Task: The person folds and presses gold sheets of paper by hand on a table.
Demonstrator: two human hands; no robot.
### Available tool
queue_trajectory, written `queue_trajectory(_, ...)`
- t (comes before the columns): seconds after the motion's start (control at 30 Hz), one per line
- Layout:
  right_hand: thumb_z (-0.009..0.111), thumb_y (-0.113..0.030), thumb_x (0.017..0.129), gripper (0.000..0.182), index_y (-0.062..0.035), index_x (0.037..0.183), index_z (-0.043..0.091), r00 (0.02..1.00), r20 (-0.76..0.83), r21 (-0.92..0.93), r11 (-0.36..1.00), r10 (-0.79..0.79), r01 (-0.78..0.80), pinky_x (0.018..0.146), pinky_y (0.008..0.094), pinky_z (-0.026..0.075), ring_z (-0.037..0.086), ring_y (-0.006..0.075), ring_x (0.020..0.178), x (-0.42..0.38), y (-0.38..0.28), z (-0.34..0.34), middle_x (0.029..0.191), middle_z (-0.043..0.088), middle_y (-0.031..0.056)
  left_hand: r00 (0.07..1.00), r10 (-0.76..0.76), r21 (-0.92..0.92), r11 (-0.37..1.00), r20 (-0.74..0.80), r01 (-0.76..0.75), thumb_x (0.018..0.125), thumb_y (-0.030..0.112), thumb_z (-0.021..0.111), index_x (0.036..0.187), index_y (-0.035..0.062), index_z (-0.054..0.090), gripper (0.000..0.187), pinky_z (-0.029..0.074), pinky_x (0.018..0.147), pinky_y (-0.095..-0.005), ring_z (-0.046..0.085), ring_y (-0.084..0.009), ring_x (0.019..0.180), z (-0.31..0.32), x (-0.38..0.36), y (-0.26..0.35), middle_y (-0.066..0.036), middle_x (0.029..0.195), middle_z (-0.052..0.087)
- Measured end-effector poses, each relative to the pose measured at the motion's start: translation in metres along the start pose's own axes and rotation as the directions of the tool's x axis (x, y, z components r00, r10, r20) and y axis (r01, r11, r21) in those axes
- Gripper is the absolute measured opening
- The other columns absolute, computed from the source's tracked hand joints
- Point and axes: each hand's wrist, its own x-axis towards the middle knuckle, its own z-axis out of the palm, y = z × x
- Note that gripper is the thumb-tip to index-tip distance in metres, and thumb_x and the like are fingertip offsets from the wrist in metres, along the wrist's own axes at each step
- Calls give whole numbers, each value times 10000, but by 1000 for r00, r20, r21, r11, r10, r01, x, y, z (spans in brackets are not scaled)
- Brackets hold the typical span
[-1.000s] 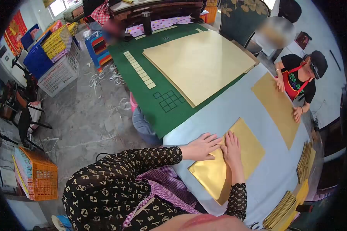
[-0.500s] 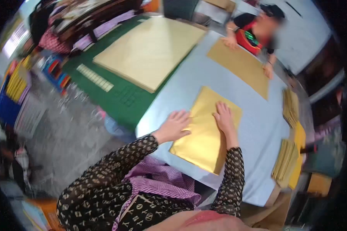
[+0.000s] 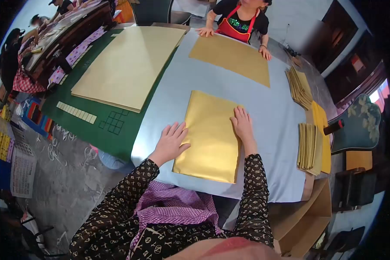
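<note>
A shiny gold paper sheet (image 3: 210, 136) lies flat on the pale blue table (image 3: 273, 117) in front of me. My left hand (image 3: 171, 142) rests palm down with fingers spread at the sheet's left edge. On the sheet's right edge, near its top corner, my right hand (image 3: 242, 125) lies flat. Neither hand grips anything.
A person in a red apron across the table presses both hands on a duller gold sheet (image 3: 229, 58). A large stack of pale gold sheets (image 3: 128, 65) lies on a green mat (image 3: 80, 125) to the left. Folded gold stacks (image 3: 308, 145) line the table's right edge. A cardboard box (image 3: 305, 216) stands below.
The view has swung to the right, so the table now sits squarely ahead. My hands have moved apart, from close together on the sheet to its left and right edges.
</note>
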Motion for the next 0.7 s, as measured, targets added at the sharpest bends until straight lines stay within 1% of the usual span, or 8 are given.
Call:
queue_trajectory(0.03,465,-360,936,519,-72,1368,452,1000,1,-1,1000,2,-2,1136,468,211,304,292,1391,-1,2,2,1476,394,107,1000,2,-2,1000,1,-2,883,413,589,1343,45,473,600,234,1111,-490,362,-346,1346,0,0,0,-150,1442,418)
queue_trajectory(0.1,478,-351,933,495,-80,1347,477,998,-69,-1,1000,-12,12,1133,464,220,331,291,1376,-3,2,5,1452,428,104,1000,14,-11,1000,-11,-14,884,407,588,1336,39,478,594,237,1109,-497,365,-355,1343,0,-1,-1,-156,1444,416)
queue_trajectory(0.2,439,-349,966,491,-90,1384,451,1000,-20,-39,999,14,-15,1143,446,214,309,269,1398,-2,3,5,1477,404,85,1000,7,-15,1000,-2,-7,883,402,590,1330,36,488,586,241,1107,-499,361,-358,1346,-2,0,1,-159,1450,410)
queue_trajectory(0.33,441,-349,967,486,-96,1382,457,999,-33,-46,999,-1,-1,1144,443,214,316,264,1395,-1,4,4,1476,409,75,1000,2,-7,1000,9,-2,882,399,591,1329,36,492,584,242,1108,-499,351,-359,1354,-1,1,1,-156,1460,400)
queue_trajectory(0.43,445,-353,965,481,-105,1376,466,999,-39,-32,999,8,-9,1145,441,215,324,260,1392,2,5,7,1475,411,74,1000,3,-3,1000,14,-3,879,400,595,1333,37,490,591,237,1112,-499,343,-356,1360,0,4,-1,-149,1464,396)
queue_trajectory(0.5,475,-343,940,465,-109,1341,495,995,-100,38,999,4,0,1136,456,222,353,284,1367,3,4,9,1438,451,90,1000,-8,-4,1000,26,8,875,402,599,1332,35,491,596,236,1112,-499,340,-355,1361,-2,5,0,-142,1469,391)
queue_trajectory(0.53,475,-343,940,465,-109,1341,495,995,-102,37,999,5,-1,1136,456,222,353,284,1367,5,5,11,1438,451,90,1000,-5,-10,1000,9,5,870,402,606,1330,36,493,599,234,1113,-500,341,-352,1360,-2,5,0,-142,1472,387)
queue_trajectory(0.7,458,-368,942,507,-109,1378,456,999,-45,-8,1000,11,-11,1142,464,206,324,274,1383,3,4,10,1469,412,78,999,-9,-2,1000,40,9,870,400,606,1329,34,487,599,237,1110,-504,340,-346,1358,2,4,-3,-137,1477,377)
